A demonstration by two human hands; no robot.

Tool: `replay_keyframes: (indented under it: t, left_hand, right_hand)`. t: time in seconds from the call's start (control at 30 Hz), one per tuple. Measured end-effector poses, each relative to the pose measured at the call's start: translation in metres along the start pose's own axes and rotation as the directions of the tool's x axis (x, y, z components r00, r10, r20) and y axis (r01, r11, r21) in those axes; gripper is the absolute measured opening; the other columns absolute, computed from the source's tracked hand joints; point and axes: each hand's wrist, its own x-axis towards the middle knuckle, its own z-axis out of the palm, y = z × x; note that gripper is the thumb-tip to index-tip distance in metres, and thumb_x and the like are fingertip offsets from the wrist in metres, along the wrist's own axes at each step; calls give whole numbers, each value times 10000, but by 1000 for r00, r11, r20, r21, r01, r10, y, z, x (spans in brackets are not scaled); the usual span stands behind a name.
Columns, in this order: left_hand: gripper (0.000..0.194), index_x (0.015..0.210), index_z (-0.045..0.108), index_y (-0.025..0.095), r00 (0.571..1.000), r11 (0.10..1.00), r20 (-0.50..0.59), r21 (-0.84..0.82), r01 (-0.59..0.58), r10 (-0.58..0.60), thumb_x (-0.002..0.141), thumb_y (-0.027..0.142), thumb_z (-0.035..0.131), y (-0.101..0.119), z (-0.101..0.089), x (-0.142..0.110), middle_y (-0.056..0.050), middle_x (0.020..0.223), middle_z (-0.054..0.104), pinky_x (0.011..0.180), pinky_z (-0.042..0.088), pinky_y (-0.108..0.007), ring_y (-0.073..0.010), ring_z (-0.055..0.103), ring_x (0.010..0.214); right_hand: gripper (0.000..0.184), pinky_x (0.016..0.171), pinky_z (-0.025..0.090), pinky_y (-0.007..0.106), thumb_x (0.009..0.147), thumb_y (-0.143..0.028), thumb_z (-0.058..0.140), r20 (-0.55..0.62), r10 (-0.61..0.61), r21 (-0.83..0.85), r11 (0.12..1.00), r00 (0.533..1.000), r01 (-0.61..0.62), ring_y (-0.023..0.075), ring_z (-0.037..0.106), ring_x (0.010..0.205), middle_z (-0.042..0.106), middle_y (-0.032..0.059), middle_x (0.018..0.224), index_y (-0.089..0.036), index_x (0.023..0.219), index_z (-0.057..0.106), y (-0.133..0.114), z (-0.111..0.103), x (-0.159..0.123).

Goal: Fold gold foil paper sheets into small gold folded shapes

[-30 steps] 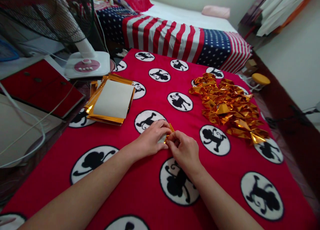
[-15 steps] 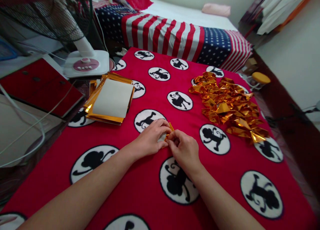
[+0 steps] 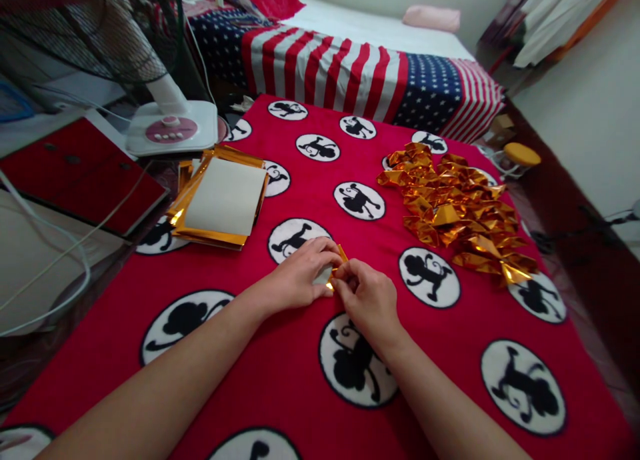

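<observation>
Body in view: 2 hands and 2 forearms, above the red cloth (image 3: 300, 367)
Left hand (image 3: 303, 273): bare; slim fingers, smooth rounded back
Right hand (image 3: 369, 297): bare; slim fingers, rounded knuckles
Wrists: 2, both bare and narrower than the forearms
Left forearm (image 3: 175, 380): bare, smooth, widening from the wrist
Right forearm (image 3: 440, 393): bare, smooth, tapering to the wrist
Fingernails: too small to tell
Upper arms: outside the view, so sleeves cannot be told
</observation>
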Motion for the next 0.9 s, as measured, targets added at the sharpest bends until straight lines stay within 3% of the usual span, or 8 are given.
replay_keyframes:
  t: [0.33,0.53,0.73,0.9]
  left_hand:
    - [409,1065,636,204,1000,1000,-6,3,-9,9,682,172,775,-4,2,0,-84,1160,559,1030,434,-397,-246,512,1147]
    - [381,1046,654,191,1000,1000,-1,-12,7,-7,687,175,780,-2,0,1,-78,1139,568,1017,436,-377,-233,522,1127]
    - [237,955,688,193,996,999,-88,-9,31,-32,731,139,743,-5,8,5,-56,1059,607,981,448,-361,-213,552,1075]
    - [253,953,696,193,994,999,-107,27,25,-22,716,137,763,-8,12,6,-60,1043,619,954,463,-364,-215,566,1051]
  right_hand:
    - [103,587,348,235,774,-170,676,-29,-57,77,995,998,59,123,551,676,601,-14,855,-212,798,585,5,0,0]
    - [117,598,349,242,784,-141,664,-26,-76,66,995,997,78,127,543,681,585,-19,838,-215,789,573,6,4,0]
    - [108,590,332,242,829,-175,654,-28,-85,48,995,996,86,130,546,688,597,-12,845,-212,782,563,3,4,-1]
    - [122,588,341,244,834,-206,656,-4,-74,83,994,997,74,135,532,679,575,-1,838,-209,774,550,5,2,-1]
